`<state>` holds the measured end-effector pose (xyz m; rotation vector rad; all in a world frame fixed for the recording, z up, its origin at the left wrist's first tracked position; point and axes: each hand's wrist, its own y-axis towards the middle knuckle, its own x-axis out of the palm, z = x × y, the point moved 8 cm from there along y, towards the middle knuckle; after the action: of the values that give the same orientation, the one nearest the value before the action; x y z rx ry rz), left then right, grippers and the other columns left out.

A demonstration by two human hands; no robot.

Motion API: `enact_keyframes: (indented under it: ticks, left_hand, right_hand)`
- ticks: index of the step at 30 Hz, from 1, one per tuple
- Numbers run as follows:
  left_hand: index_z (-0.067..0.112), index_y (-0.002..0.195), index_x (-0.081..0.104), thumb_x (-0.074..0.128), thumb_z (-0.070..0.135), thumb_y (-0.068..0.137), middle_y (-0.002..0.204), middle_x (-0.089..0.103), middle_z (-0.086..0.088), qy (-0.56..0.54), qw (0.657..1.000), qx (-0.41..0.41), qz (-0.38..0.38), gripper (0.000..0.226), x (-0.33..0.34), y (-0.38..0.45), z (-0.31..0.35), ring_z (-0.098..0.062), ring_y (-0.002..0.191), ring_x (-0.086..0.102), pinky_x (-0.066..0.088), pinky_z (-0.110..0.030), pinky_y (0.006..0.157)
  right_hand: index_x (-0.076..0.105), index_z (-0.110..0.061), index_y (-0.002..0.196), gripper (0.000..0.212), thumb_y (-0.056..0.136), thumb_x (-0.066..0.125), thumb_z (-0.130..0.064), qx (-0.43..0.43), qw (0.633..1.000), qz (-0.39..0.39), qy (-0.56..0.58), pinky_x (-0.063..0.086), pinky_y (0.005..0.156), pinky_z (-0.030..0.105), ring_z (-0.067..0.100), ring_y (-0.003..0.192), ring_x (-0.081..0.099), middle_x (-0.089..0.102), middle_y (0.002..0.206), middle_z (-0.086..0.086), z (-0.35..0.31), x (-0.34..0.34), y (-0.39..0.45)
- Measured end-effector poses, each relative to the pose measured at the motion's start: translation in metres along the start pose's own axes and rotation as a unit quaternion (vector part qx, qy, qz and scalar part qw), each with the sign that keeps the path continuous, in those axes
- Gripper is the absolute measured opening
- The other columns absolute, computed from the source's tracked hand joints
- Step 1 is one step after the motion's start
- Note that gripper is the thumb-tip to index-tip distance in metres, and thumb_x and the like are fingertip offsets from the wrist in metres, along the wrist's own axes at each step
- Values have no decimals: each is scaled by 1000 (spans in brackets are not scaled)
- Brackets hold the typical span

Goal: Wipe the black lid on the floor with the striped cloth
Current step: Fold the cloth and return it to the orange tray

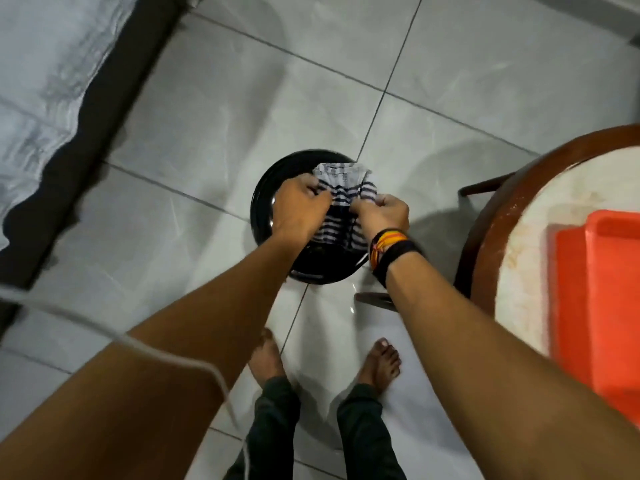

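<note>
A round black lid [268,188] lies on the pale tiled floor in the middle of the head view. Over it hangs a white cloth with dark blue stripes [341,199], bunched and held by both hands. My left hand [299,206] grips the cloth's left side, above the lid's left half. On the cloth's right side my right hand [382,211] pinches a fold; bands in orange, yellow and black circle that wrist. Whether the cloth touches the lid cannot be told. Much of the lid is hidden by the hands and cloth.
A round table [512,216] with a brown rim and pale top stands at the right, carrying an orange tray [599,306]. Dark table legs [374,299] reach the floor beside the lid. My bare feet [379,362] stand just behind it. A dark-edged mattress [52,98] fills the left.
</note>
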<state>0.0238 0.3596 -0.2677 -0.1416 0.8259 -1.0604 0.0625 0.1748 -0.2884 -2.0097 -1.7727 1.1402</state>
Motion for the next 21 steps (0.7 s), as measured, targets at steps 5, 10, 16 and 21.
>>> enact_keyframes:
  ticks: [5,10,16,21]
  left_hand:
    - [22,102,68,61,21,96,95,78,2,-144,986,57,-64,8,-7,-59,70,-16,89,76,64,-40,81]
    - [26,118,65,63,18,96,113,77,1,-178,964,123,-157,23,47,-134,175,-13,91,77,66,-44,81]
    - [39,134,53,57,25,92,123,71,3,-74,943,218,-241,44,158,-230,238,-22,106,72,62,-47,90]
    - [30,149,47,49,32,104,139,59,4,120,944,268,-149,44,193,-264,230,-20,119,63,55,-41,100]
  right_hand:
    - [62,-14,84,16,80,78,-13,-71,988,-16,137,57,57,25,11,58,64,66,71,14,-54,-73,-63]
    - [63,-1,110,25,87,72,4,-141,967,107,181,58,87,42,27,90,69,73,107,23,-76,-233,-89]
    - [64,-5,121,33,89,71,2,-88,972,182,119,55,97,57,30,96,69,73,110,18,-34,-383,-81]
    - [65,-13,126,40,87,76,-9,-40,994,92,-52,54,99,47,35,110,69,73,115,13,17,-410,-48]
